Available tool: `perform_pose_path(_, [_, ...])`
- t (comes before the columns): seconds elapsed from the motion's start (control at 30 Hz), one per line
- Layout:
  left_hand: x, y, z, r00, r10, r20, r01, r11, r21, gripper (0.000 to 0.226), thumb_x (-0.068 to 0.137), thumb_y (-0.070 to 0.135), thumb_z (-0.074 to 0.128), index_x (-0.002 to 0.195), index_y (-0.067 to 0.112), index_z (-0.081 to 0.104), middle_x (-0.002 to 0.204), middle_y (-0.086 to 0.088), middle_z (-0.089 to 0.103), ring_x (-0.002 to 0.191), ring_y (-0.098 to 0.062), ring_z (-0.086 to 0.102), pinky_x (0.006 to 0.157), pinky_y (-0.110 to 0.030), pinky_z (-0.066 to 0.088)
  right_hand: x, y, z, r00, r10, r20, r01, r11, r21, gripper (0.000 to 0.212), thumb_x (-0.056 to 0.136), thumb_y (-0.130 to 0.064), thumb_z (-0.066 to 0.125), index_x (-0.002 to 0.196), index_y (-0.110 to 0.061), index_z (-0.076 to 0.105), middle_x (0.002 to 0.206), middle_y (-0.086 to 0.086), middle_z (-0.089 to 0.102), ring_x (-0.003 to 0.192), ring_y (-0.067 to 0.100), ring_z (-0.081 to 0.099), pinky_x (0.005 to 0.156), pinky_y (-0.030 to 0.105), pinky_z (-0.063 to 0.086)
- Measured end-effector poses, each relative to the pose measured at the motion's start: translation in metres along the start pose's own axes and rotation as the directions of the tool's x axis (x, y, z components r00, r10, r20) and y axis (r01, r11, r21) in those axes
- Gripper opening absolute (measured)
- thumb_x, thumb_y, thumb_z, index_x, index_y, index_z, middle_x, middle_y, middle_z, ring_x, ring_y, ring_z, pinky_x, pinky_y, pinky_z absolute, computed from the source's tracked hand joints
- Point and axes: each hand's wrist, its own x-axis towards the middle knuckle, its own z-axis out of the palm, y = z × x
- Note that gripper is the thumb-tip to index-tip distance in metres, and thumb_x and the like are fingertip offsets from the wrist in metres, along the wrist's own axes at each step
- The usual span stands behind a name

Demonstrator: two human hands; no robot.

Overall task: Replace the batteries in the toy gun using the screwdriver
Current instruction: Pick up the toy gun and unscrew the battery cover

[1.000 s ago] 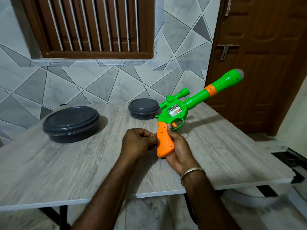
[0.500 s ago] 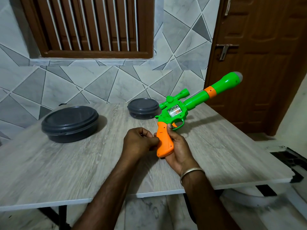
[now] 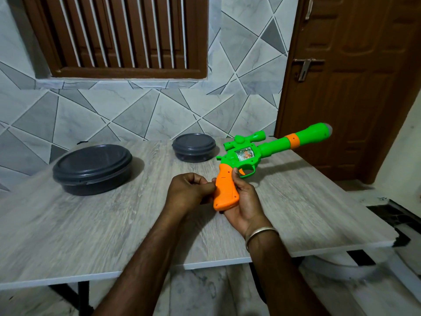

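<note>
- A bright green plastic toy gun (image 3: 249,156) with an orange grip, an orange band on its long barrel and a small green scope on top was held in the air above the far right part of the table.
- Its barrel slanted up and away to the right, and its grip pointed down toward the person.
- The right hand (image 3: 245,202) was wrapped round the orange grip from below and from the right. The thumb lay up the grip's side, close to the orange trigger.
- A thin silver metal bangle (image 3: 259,234) sat on the right wrist.
- The left hand (image 3: 189,192) was curled into a loose fist just left of the grip, with its thumb and forefinger tips against the grip's rear edge. Whether those tips pinched anything small could not be told.
- The pale grey wood-grain table (image 3: 91,224) lay under both forearms.
- A large round dark grey plastic container with its lid on (image 3: 92,168) stood on the left of the table, well apart from the hands.
- A smaller round dark grey lidded container (image 3: 193,147) stood at the back of the table, just left of the gun's body.
- Behind the table rose a wall of grey marbled tiles cut in triangles (image 3: 136,110), with a brown slatted wooden window (image 3: 123,35) above it.
- A brown panelled wooden door (image 3: 353,99) stood at the right.
</note>
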Motion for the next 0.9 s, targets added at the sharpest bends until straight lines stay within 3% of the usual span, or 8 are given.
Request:
perform_pose_path(0.17, [-0.001,-0.002,0.000,0.999,-0.023,0.042,0.024,1.000,-0.020,0.011,0.077,-0.001,0.080,0.073,0.006,0.072,0.069,-0.015,0.072,0.069,-0.027,0.070,0.076,-0.042,0.062,-0.002,-0.003,-0.001,1.000,0.005,-0.001,-0.005,0.998,0.059,0.038,0.101,-0.045,0.042,0.105,-0.015,0.064,0.087,0.011,0.065,0.075,0.022,0.062,0.071,0.037,0.049])
perform_pose_path(0.3, [-0.006,0.000,-0.001,0.995,-0.076,0.062,0.086,0.980,-0.180,0.013,0.078,-0.003,0.080,0.087,-0.003,0.071,0.077,-0.019,0.073,0.067,-0.023,0.072,0.066,-0.030,0.061,-0.003,-0.004,-0.001,1.000,-0.008,-0.027,0.009,0.999,0.051,0.037,0.101,-0.044,0.039,0.104,-0.016,0.063,0.089,0.010,0.061,0.074,0.021,0.060,0.065,0.034,0.047])
perform_pose_path(0.4, [-0.008,-0.001,0.000,0.991,-0.119,0.061,0.132,0.951,-0.281,0.014,0.081,-0.006,0.076,0.094,-0.006,0.071,0.085,-0.023,0.075,0.071,-0.025,0.074,0.070,-0.032,0.063,-0.004,-0.004,0.001,0.998,-0.012,-0.058,0.015,0.998,0.059,0.037,0.101,-0.044,0.041,0.102,-0.013,0.061,0.087,0.010,0.061,0.076,0.022,0.059,0.069,0.036,0.045])
perform_pose_path(0.53, [-0.008,-0.008,-0.003,0.990,-0.141,-0.003,0.132,0.934,-0.333,0.010,0.083,-0.005,0.073,0.093,-0.002,0.073,0.090,-0.023,0.075,0.084,-0.031,0.074,0.082,-0.040,0.062,-0.003,-0.005,0.000,0.995,-0.030,-0.098,0.037,0.997,0.071,0.035,0.102,-0.042,0.042,0.102,-0.014,0.062,0.090,0.013,0.062,0.080,0.023,0.059,0.076,0.034,0.047])
perform_pose_path(0.67, [-0.005,-0.010,-0.014,0.989,-0.142,-0.051,0.115,0.927,-0.357,0.010,0.087,-0.004,0.071,0.096,0.000,0.073,0.092,-0.018,0.076,0.089,-0.029,0.075,0.079,-0.032,0.061,-0.002,-0.006,-0.001,0.994,-0.043,-0.098,0.049,0.997,0.059,0.033,0.102,-0.042,0.041,0.109,-0.016,0.061,0.089,0.012,0.063,0.080,0.022,0.059,0.074,0.032,0.046])
perform_pose_path(0.8, [0.000,-0.008,-0.032,0.983,-0.131,-0.129,0.071,0.918,-0.390,0.008,0.087,-0.006,0.070,0.092,0.000,0.072,0.088,-0.019,0.074,0.083,-0.027,0.073,0.081,-0.033,0.062,-0.001,-0.004,-0.004,0.995,-0.040,-0.087,0.046,0.996,0.070,0.033,0.101,-0.042,0.043,0.113,-0.017,0.060,0.091,0.012,0.064,0.079,0.022,0.061,0.073,0.032,0.046])
perform_pose_path(0.9, [0.006,-0.006,-0.045,0.974,-0.116,-0.194,0.031,0.920,-0.392,0.010,0.087,-0.005,0.070,0.084,0.004,0.070,0.081,-0.013,0.073,0.079,-0.025,0.071,0.078,-0.031,0.062,-0.001,-0.005,-0.005,0.997,-0.028,-0.077,0.034,0.997,0.075,0.040,0.101,-0.042,0.043,0.127,-0.015,0.056,0.092,0.012,0.064,0.079,0.022,0.060,0.072,0.032,0.047])
